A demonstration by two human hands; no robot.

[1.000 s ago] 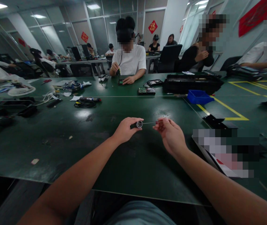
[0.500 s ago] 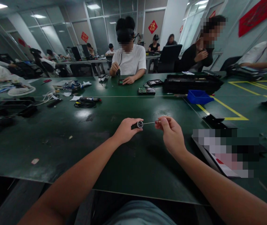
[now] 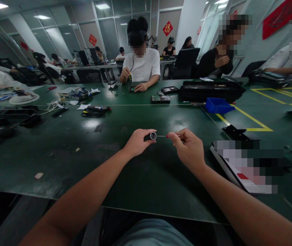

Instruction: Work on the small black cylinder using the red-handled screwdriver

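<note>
Beyond hands point(image 3: 137, 143), green tabletop point(image 3: 133, 118) open between cable bundle point(image 3: 94, 112) and blue bin point(image 3: 218, 106); hard drive point(image 3: 160, 99) blocks farther.

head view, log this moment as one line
left hand: holds cylinder | right hand: holds screwdriver, pointing at cylinder | contact: unclear | blue bin: on table, beyond hands

The counter point(image 3: 140, 184) looks smooth and glossy, with scuffed patches. The screwdriver point(image 3: 167, 136) has a shiny metal shaft, the tube point(image 3: 153, 136) a bright rim. The bin point(image 3: 219, 106) looks plastic, the white shirt point(image 3: 148, 65) matt cloth.
</note>
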